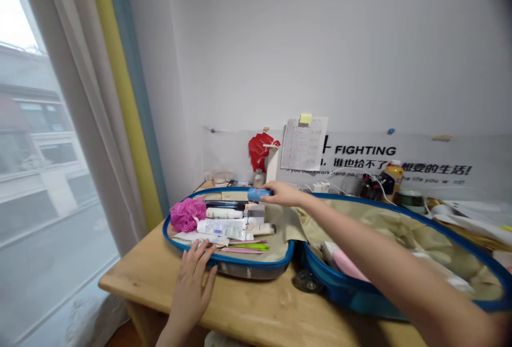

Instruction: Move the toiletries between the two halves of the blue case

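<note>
A blue-rimmed suitcase (256,271) lies spread in two halves on the desk. Over the far rim of its left half, my right hand (282,194) is closed around a small blue cylinder with a dark end (257,194); its exact kind is unclear. My left hand (194,275) rests at the near left rim, fingers extended and holding nothing. Between the hands are a pink bath puff (188,214), white squeeze tubes (222,227), a white bottle (224,213), and thin pink and green items (254,247). My right forearm hides part of the right half.
Beneath the suitcase is a wooden desk (136,277). Behind it stand a small glass bottle (258,178), a white upright stand (272,166) and a yellow bottle (394,176). A pink item (349,266) lies in the right half. Curtains (100,96) hang at left.
</note>
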Tool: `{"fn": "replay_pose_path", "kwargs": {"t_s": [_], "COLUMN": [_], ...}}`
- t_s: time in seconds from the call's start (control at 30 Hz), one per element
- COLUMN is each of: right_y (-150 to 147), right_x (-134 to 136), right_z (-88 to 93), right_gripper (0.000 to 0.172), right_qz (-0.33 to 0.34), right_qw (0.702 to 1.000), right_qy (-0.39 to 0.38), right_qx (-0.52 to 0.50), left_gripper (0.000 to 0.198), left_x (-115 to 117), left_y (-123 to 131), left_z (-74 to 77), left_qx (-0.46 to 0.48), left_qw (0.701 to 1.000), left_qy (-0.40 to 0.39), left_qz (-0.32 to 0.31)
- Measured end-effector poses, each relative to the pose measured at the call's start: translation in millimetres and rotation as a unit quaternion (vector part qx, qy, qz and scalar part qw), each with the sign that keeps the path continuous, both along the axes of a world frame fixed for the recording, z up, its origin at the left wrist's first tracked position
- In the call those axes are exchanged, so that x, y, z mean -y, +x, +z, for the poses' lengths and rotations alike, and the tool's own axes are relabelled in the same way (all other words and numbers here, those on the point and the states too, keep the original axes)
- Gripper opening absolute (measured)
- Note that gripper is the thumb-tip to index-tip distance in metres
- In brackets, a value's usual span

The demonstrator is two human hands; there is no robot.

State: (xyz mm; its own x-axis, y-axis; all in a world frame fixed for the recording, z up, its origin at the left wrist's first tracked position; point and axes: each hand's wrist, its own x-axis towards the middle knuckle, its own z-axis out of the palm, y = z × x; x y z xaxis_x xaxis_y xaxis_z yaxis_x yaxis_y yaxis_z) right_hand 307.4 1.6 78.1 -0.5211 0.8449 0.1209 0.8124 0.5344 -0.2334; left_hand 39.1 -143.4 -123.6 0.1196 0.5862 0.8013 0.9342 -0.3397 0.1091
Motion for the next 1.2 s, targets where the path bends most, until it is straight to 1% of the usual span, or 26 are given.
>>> {"fn": "replay_pose_path", "kwargs": {"t_s": [0.07, 0.13, 0.23, 0.33, 0.47, 0.57, 0.63, 0.7, 0.77, 0.87, 0.93, 1.0, 1.07, 1.13, 1.2], "right_y": [-49.6, -89.1, -126.9, -144.3, -152.6, -152.3, -144.8, -126.1, -93.1, -19.6, 37.5, 92.3, 138.4, 172.1, 192.9], "right_x": [-0.3, -1.8, -7.0, -12.2, -11.3, -6.5, -5.3, -7.7, -13.2, -22.1, -24.4, -22.1, -16.2, -9.0, -2.9], "right_z": [-16.2, -32.0, -49.8, -59.9, -66.7, -65.7, -59.6, -49.0, -36.0, -20.4, -17.7, -22.7, -34.4, -49.8, -65.7], "right_gripper": [0.041, 0.040, 0.037, 0.036, 0.038, 0.038, 0.038, 0.038, 0.037, 0.034, 0.033, 0.031, 0.030, 0.030, 0.032], "right_qz": [0.038, 0.054, 0.066, 0.072, 0.074, 0.077, 0.082, 0.081, 0.068, 0.020, -0.028, -0.080, -0.129, -0.170, -0.204], "right_qw": [0.999, 0.999, 0.998, 0.997, 0.997, 0.997, 0.996, 0.996, 0.997, 0.999, 0.997, 0.992, 0.981, 0.966, 0.947], "right_qy": [-0.001, 0.000, -0.001, -0.001, -0.004, -0.011, -0.019, -0.026, -0.032, -0.048, -0.067, -0.092, -0.121, -0.159, -0.200], "right_qx": [-0.004, 0.000, 0.008, 0.011, 0.011, 0.009, 0.005, -0.005, -0.015, -0.012, 0.009, 0.043, 0.079, 0.115, 0.148], "left_gripper": [0.043, 0.043, 0.043, 0.044, 0.044, 0.044, 0.044, 0.044, 0.044, 0.044, 0.045, 0.045, 0.046, 0.046, 0.046], "left_x": [0.3, 0.8, 1.9, 2.4, 1.8, 1.2, 1.0, 0.8, 0.6, -0.1, -0.5, -0.8, -0.9, -1.1, -1.4], "left_y": [0.1, 0.4, 0.9, 1.1, 0.3, -0.3, -0.4, -0.2, -0.1, -0.7, -1.2, -1.3, -1.3, -1.3, -1.6], "left_z": [1.3, 2.2, 2.7, 2.6, 2.1, 1.5, 1.3, 1.2, 0.8, -0.2, -0.6, -0.6, -0.3, -0.1, -0.4], "left_qx": [-0.001, -0.001, -0.002, -0.008, -0.017, -0.016, -0.010, -0.002, 0.003, 0.006, 0.006, 0.006, 0.006, 0.004, 0.001], "left_qw": [1.000, 1.000, 1.000, 1.000, 1.000, 1.000, 1.000, 1.000, 1.000, 1.000, 1.000, 1.000, 1.000, 1.000, 1.000], "left_qy": [0.000, 0.001, -0.003, -0.006, 0.000, 0.005, 0.005, 0.003, 0.001, 0.006, 0.012, 0.015, 0.019, 0.021, 0.019], "left_qz": [-0.003, -0.001, 0.005, 0.007, 0.007, 0.004, 0.000, -0.002, -0.002, -0.003, -0.007, -0.011, -0.012, -0.013, -0.013]}}
